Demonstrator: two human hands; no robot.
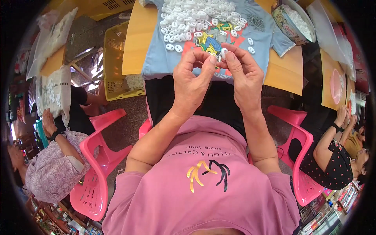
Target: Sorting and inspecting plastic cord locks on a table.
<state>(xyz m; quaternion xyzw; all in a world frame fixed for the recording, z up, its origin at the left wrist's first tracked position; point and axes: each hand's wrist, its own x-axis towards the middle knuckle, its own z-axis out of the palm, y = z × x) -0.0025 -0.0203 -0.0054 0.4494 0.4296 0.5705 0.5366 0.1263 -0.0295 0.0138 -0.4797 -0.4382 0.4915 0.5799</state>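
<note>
Both my hands are raised over the near edge of a light blue printed T-shirt laid on the table, fingertips nearly meeting. In my right hand (246,76), thumb and fingers pinch a small white plastic piece (224,52), rounded like the cord-lock parts on the shirt. My left hand (196,78) is closed in a pinch beside it; what its fingertips hold is too small to make out. Beyond my hands lies a heap of white oval two-hole plastic parts (192,19), some scattered at its edges. To its right is a small pile of tiny dark metal pieces (255,22).
A patterned tub (280,19) of white pieces stands at the far right. On the left is a yellow plastic crate (113,62). Pink chairs (94,188) flank me. People sit at both sides, one with a hand (49,122) near a cloth bag, another at a table with a pink basin (335,86).
</note>
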